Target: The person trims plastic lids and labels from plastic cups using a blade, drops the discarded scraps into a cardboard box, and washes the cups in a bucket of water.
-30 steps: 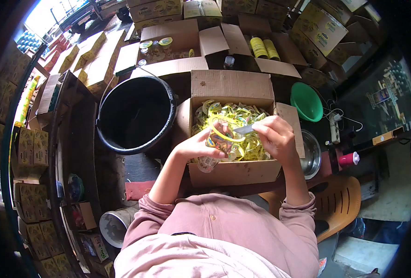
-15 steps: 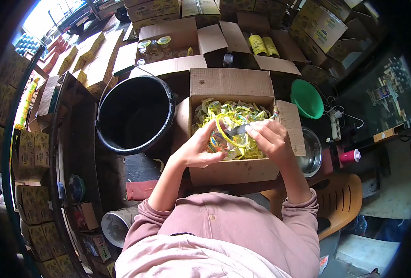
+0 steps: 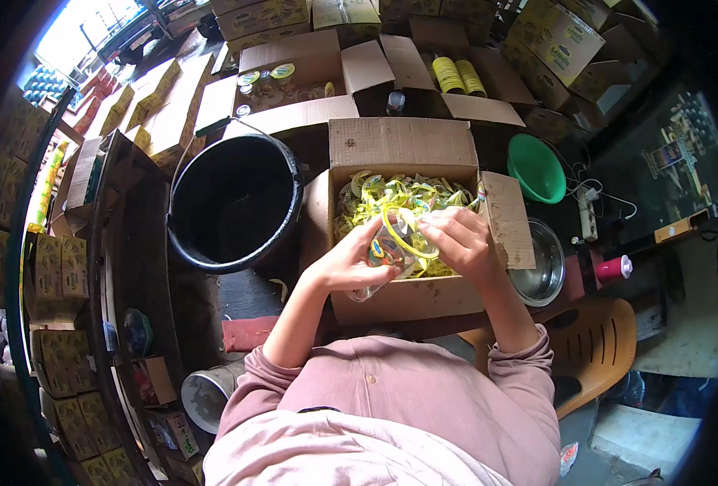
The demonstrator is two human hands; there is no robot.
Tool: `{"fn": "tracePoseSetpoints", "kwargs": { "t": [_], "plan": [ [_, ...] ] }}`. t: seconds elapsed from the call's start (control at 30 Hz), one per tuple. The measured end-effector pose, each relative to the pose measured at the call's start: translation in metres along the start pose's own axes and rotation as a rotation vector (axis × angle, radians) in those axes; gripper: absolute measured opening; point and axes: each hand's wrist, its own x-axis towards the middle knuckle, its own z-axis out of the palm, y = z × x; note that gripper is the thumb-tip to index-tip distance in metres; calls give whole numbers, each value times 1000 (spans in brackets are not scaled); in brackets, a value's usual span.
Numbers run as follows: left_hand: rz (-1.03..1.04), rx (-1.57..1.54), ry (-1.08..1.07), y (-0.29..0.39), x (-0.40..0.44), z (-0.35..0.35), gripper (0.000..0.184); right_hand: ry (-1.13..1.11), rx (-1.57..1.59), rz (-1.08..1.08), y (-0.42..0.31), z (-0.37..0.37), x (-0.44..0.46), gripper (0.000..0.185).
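My left hand [image 3: 344, 266] is closed around a clear plastic cup [image 3: 385, 257] with a coloured label, tilted over the carton. A yellow ring [image 3: 410, 233] runs around the cup's mouth, and its far side stands apart from the clear wall. My right hand [image 3: 462, 245] is closed at the ring's right side, fingertips pinched together. The knife it held a moment before is hidden behind the fingers. Below both hands is an open cardboard carton [image 3: 407, 298], filled with yellow and clear plastic scraps [image 3: 375, 193].
To the left stands a large black bucket [image 3: 237, 261]. A green bowl [image 3: 537, 168] and a metal bowl [image 3: 555, 267] are at the right, near a power strip [image 3: 587, 217]. Open cartons [image 3: 298, 109] with jars and yellow cylinders lie beyond. An orange chair [image 3: 594, 348] is at lower right.
My left hand has turned the cup so more of its clear side shows. My right hand has drawn slightly nearer and down, and the grey knife blade has gone out of sight.
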Motion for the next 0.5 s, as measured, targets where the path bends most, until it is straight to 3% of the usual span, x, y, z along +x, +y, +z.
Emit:
{"fn": "tracePoseSetpoints", "kwargs": {
  "t": [0.1,0.23,0.33,0.5],
  "plan": [
    [45,-60,58,-4,-4,5,66,16,8,-33,0,1,-1,27],
    [-173,-452,-94,-12,-8,3,67,-1,54,-54,0,0,-4,23],
    [-206,-539,-215,-18,-2,0,74,12,52,-84,2,2,-8,27],
    [-229,-735,-336,-17,2,3,60,21,100,-70,3,7,-15,25]
  ]
}}
